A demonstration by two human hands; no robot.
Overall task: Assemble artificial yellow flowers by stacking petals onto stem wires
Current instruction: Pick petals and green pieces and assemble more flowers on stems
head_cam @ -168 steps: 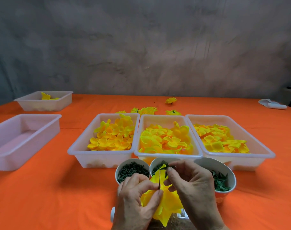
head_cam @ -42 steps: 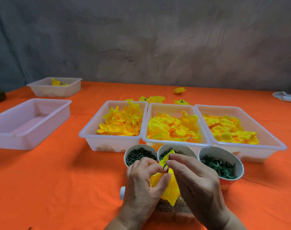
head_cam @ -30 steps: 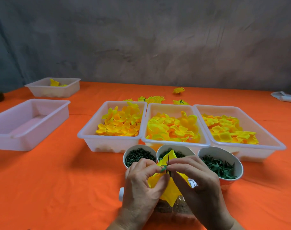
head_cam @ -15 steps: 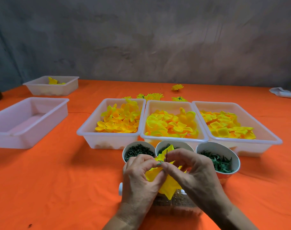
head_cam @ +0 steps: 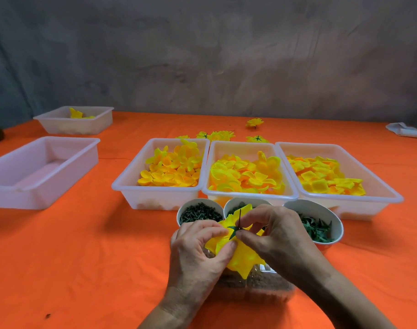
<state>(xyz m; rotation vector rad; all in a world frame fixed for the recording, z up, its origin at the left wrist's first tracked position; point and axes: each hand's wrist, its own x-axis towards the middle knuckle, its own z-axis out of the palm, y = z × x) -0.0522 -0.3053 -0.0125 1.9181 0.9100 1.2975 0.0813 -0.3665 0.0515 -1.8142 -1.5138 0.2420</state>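
Both hands (head_cam: 198, 245) (head_cam: 276, 236) pinch the yellow flower (head_cam: 240, 257) between them.

Two bare forearms enter from the bottom edge, each ending in a bare hand: the left hand (head_cam: 198, 248) and the right hand (head_cam: 274, 236). No sleeve, glove, ring, watch or band shows on either. The fingernails are short and plain, and knuckle creases and tendon lines show on the backs.

Yellow petals (head_cam: 241, 257) are stacked on a thin dark stem wire (head_cam: 239, 217) that stands upright, with a green star-shaped leaf piece (head_cam: 233, 230) threaded on top.
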